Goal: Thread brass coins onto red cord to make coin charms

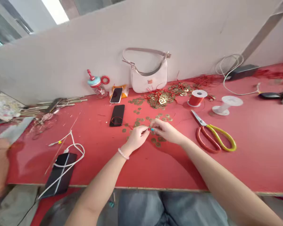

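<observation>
Head view: both forearms reach forward over the red table [250, 150], converging at centre. Left hand [136, 137] and right hand [164, 130] meet fingertip to fingertip, palms down, pinching something small between them; what exactly, too small to tell. Loose coins [141, 120] lie around and under the hands. Scissors [213, 134] rest right of them, a black phone [117, 115] left.

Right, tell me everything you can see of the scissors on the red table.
The scissors lie flat on the red table, right of the right hand, untouched. Silver blades, shut, point up-left toward the red thread spool. One handle loop looks red, the other yellow-green, seemingly coated. Nothing rests on them.
</observation>
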`<state>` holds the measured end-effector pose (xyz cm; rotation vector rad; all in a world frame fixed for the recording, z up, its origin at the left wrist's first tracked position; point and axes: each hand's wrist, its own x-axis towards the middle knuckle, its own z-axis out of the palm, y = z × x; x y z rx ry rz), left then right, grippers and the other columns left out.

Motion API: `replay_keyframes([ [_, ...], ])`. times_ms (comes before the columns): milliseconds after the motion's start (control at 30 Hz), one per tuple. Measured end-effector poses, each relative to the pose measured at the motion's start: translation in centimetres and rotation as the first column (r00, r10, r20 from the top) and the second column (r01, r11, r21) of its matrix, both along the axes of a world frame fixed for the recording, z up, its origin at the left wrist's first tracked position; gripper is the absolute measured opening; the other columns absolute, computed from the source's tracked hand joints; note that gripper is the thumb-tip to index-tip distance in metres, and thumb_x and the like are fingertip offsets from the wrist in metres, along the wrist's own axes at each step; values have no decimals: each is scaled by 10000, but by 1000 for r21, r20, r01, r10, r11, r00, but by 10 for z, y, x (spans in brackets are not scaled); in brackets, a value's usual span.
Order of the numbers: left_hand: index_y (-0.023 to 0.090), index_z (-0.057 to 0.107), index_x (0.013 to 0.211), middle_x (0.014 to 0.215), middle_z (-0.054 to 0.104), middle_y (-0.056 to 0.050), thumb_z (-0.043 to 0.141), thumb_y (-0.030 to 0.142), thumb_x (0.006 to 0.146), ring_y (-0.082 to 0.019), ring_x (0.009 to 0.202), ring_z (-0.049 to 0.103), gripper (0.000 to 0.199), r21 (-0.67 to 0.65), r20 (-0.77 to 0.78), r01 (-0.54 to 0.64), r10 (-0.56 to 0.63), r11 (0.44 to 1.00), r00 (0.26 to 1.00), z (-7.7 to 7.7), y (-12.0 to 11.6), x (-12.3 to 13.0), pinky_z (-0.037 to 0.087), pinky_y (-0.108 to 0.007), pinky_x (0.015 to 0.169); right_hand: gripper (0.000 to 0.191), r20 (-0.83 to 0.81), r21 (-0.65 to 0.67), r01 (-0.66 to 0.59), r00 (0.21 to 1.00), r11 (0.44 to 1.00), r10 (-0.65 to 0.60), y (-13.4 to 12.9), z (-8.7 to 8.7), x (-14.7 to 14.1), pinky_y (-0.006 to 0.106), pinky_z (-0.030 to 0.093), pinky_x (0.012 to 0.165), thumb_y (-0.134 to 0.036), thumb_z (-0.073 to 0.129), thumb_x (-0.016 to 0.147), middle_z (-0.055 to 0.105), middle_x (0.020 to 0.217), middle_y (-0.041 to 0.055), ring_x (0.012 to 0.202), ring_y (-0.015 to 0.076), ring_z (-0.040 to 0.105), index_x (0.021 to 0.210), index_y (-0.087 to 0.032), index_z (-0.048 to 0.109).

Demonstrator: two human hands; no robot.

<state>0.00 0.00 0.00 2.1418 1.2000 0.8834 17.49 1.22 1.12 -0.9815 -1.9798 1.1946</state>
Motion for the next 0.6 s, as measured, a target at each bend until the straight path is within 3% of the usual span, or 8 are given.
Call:
replay_keyframes([
  [167, 138, 540, 655, 607, 487, -1, 443, 206, 863, -108, 582, 444, 239, 27, -27, 38, -38, 999, 999, 0, -1, 0, 325, -222, 547, 83, -37, -16, 16, 999, 1000, -16, 7, -3, 6, 232, 390, 563, -230, 446, 791, 520, 677, -21, 591, 106, 478, 861, -196, 476],
  [400, 142, 590, 725, 660, 555, -22, 447, 204, 857, -114, 580, 472, 205, 34, -46, -29, 30, 999, 998, -3, 1, -3, 350, -227, 542, 86, 23, -89, -43, 999, 995, 45, 14, -2, 22, 247, 411, 616, -253, 459, 792, 568, 668, -20, 617, 112, 517, 811, -191, 515],
  [600, 143, 615, 807, 735, 619, -45, 448, 185, 852, -131, 628, 527, 178, 78, -23, -76, 78, 994, 997, -8, 3, -4, 389, -238, 582, 76, 102, -101, -70, 992, 992, 80, 15, -5, 25, 232, 393, 548, -234, 476, 769, 578, 649, -16, 573, 107, 509, 789, -182, 527],
])
